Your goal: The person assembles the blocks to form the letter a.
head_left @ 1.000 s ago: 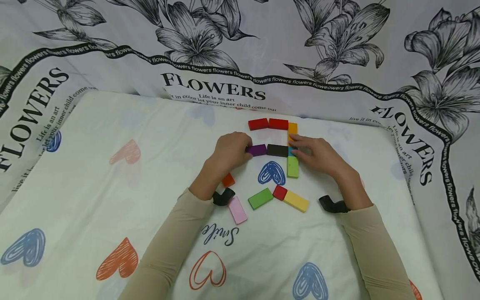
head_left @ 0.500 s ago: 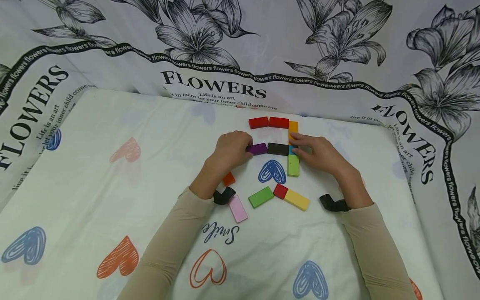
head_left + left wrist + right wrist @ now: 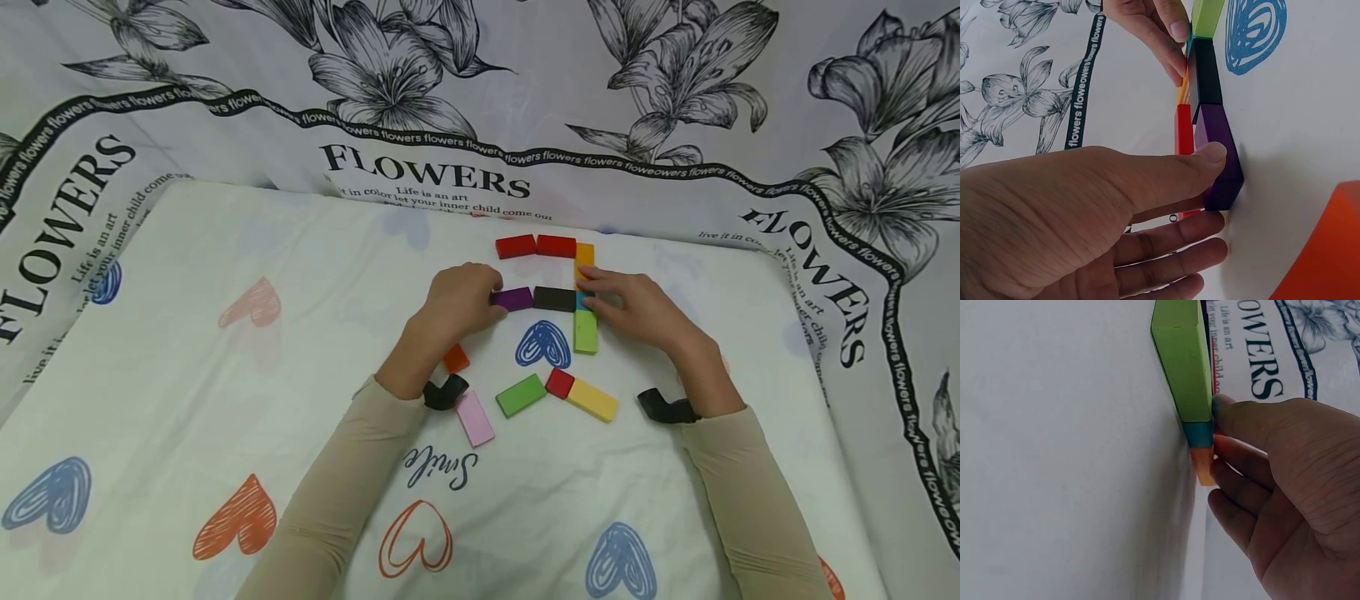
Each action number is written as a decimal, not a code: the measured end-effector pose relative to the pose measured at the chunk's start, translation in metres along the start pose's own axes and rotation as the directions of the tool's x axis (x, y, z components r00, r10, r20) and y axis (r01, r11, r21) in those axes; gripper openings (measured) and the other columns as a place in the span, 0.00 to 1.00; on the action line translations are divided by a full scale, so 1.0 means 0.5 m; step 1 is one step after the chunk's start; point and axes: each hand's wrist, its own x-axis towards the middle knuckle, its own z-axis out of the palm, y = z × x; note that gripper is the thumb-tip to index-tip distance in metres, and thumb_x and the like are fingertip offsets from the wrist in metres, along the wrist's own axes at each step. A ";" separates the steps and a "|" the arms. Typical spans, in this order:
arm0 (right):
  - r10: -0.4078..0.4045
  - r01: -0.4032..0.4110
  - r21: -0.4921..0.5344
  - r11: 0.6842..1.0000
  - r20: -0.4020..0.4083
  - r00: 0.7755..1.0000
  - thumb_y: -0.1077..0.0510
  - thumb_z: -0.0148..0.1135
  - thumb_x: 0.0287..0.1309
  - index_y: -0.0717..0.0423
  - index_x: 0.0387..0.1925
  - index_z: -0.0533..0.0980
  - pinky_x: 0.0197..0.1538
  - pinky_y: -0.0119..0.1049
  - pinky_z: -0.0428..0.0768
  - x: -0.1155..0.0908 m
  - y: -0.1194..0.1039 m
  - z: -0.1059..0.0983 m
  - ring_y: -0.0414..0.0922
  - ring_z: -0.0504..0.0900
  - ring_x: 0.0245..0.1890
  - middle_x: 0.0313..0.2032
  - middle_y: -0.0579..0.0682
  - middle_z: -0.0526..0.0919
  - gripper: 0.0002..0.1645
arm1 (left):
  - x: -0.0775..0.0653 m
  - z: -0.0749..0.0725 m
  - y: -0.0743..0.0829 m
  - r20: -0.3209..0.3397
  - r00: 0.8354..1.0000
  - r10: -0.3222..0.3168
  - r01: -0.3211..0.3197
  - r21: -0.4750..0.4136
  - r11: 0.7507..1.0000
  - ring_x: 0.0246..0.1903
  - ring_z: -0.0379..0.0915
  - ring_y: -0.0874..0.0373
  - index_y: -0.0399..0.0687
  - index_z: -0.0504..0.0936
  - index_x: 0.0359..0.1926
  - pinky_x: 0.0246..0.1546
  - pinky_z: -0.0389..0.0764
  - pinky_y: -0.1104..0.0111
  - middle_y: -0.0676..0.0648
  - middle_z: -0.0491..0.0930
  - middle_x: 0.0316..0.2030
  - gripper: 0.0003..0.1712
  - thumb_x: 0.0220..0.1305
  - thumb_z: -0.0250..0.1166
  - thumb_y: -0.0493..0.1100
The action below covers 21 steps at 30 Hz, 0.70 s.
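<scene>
My left hand (image 3: pixel 463 298) pinches the outer end of a purple block (image 3: pixel 513 299), its thumb lying on the block in the left wrist view. A black block (image 3: pixel 554 299) continues the row up to a small blue block (image 3: pixel 581 301). My right hand (image 3: pixel 637 307) touches the outer side of the right-hand column, fingertips at the blue block and the orange-yellow block (image 3: pixel 585 256) beyond it. A lime block (image 3: pixel 586 332) forms the column's near end. Along the far side lie two red blocks (image 3: pixel 516 247). In the right wrist view, the lime block (image 3: pixel 1182 369) stands nearest the camera.
Closer to the body lie a green block (image 3: pixel 521 396), a small red block (image 3: pixel 559 382), a yellow block (image 3: pixel 592 400) and a pink block (image 3: pixel 475 418). An orange block (image 3: pixel 456 359) is partly hidden by the left wrist. A heart-printed white cloth (image 3: pixel 300 400) lies beneath.
</scene>
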 end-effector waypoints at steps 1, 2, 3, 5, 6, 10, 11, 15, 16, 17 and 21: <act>0.001 -0.001 0.001 1.000 -0.001 1.000 0.59 0.64 0.74 0.55 0.70 0.77 0.80 0.61 0.65 -0.001 0.000 -0.001 0.59 0.67 0.80 0.77 0.53 0.71 0.26 | -0.001 -0.001 0.000 0.000 1.000 -0.001 0.001 -0.001 1.000 0.47 0.81 0.49 0.44 0.87 0.59 0.53 0.84 0.58 0.43 0.89 0.49 0.23 0.67 0.74 0.49; 0.001 -0.001 0.003 1.000 -0.002 1.000 0.59 0.64 0.74 0.55 0.70 0.77 0.80 0.61 0.65 -0.001 0.000 -0.001 0.59 0.67 0.80 0.77 0.53 0.71 0.26 | -0.002 -0.003 0.000 0.001 1.000 -0.002 0.002 -0.003 1.000 0.48 0.81 0.49 0.44 0.87 0.60 0.53 0.84 0.58 0.43 0.89 0.50 0.24 0.67 0.74 0.49; 0.001 -0.001 0.005 1.000 -0.002 1.000 0.59 0.64 0.74 0.55 0.70 0.77 0.80 0.61 0.65 -0.002 0.000 -0.002 0.60 0.67 0.80 0.77 0.53 0.71 0.26 | -0.003 -0.005 0.000 0.003 1.000 -0.005 0.005 -0.006 1.000 0.49 0.81 0.49 0.44 0.87 0.60 0.54 0.84 0.58 0.43 0.89 0.51 0.24 0.67 0.74 0.49; 0.006 -0.006 0.009 1.000 0.000 1.000 0.59 0.64 0.74 0.54 0.70 0.76 0.80 0.61 0.65 -0.003 0.000 -0.002 0.59 0.66 0.80 0.77 0.53 0.71 0.26 | -0.005 -0.008 -0.002 0.011 1.000 -0.011 0.011 -0.018 1.000 0.51 0.81 0.48 0.44 0.86 0.61 0.56 0.84 0.57 0.43 0.88 0.53 0.26 0.67 0.74 0.50; 0.009 -0.009 0.012 1.000 0.002 1.000 0.59 0.64 0.74 0.54 0.71 0.76 0.80 0.61 0.65 -0.004 0.000 -0.001 0.59 0.66 0.80 0.77 0.53 0.71 0.26 | -0.006 -0.010 -0.004 0.015 1.000 -0.011 0.011 -0.022 1.000 0.53 0.81 0.48 0.45 0.86 0.62 0.57 0.84 0.57 0.43 0.88 0.54 0.26 0.67 0.74 0.50; 0.022 -0.022 0.006 1.000 0.018 1.000 0.58 0.64 0.74 0.54 0.71 0.76 0.80 0.62 0.65 -0.009 0.000 0.000 0.60 0.66 0.80 0.77 0.53 0.70 0.27 | -0.014 -0.018 -0.017 0.035 0.999 -0.003 0.004 -0.041 0.999 0.58 0.81 0.47 0.45 0.84 0.64 0.63 0.82 0.54 0.44 0.87 0.58 0.27 0.68 0.73 0.50; 0.023 -0.023 0.004 1.000 0.021 1.000 0.58 0.64 0.74 0.54 0.71 0.76 0.80 0.62 0.66 -0.010 -0.001 0.000 0.60 0.66 0.80 0.77 0.53 0.70 0.27 | -0.016 -0.021 -0.021 0.038 0.999 0.003 -0.001 -0.044 0.999 0.59 0.80 0.47 0.45 0.84 0.65 0.64 0.82 0.54 0.44 0.86 0.59 0.27 0.68 0.73 0.49; 0.004 -0.004 0.002 1.000 0.020 1.000 0.58 0.64 0.74 0.55 0.70 0.76 0.79 0.62 0.66 -0.008 -0.005 0.002 0.60 0.67 0.79 0.77 0.54 0.71 0.26 | -0.027 -0.033 -0.035 0.048 0.999 0.025 -0.022 -0.063 0.998 0.62 0.80 0.47 0.45 0.83 0.66 0.67 0.80 0.52 0.43 0.86 0.60 0.26 0.69 0.72 0.46; -0.003 0.003 0.001 1.000 0.018 1.000 0.59 0.64 0.74 0.55 0.70 0.76 0.79 0.62 0.66 -0.006 -0.005 0.003 0.60 0.67 0.79 0.77 0.54 0.71 0.26 | -0.030 -0.037 -0.038 0.051 0.998 0.030 -0.027 -0.072 0.997 0.63 0.79 0.47 0.46 0.83 0.66 0.68 0.80 0.52 0.44 0.85 0.60 0.27 0.69 0.72 0.46; -0.008 0.008 0.000 1.000 0.010 1.000 0.59 0.64 0.74 0.56 0.70 0.77 0.80 0.61 0.66 -0.005 -0.005 0.003 0.60 0.67 0.79 0.76 0.54 0.72 0.26 | -0.034 -0.041 -0.040 0.050 0.998 0.037 -0.033 -0.083 0.996 0.64 0.78 0.47 0.46 0.82 0.67 0.68 0.79 0.52 0.44 0.85 0.61 0.27 0.69 0.72 0.46; -0.005 0.005 -0.005 1.000 -0.005 1.000 0.59 0.64 0.74 0.55 0.70 0.77 0.80 0.61 0.66 -0.002 -0.003 0.002 0.60 0.67 0.79 0.76 0.53 0.72 0.26 | -0.053 -0.061 -0.046 0.036 0.998 0.059 -0.054 -0.132 0.990 0.67 0.76 0.47 0.48 0.81 0.69 0.70 0.78 0.50 0.44 0.83 0.64 0.28 0.71 0.70 0.48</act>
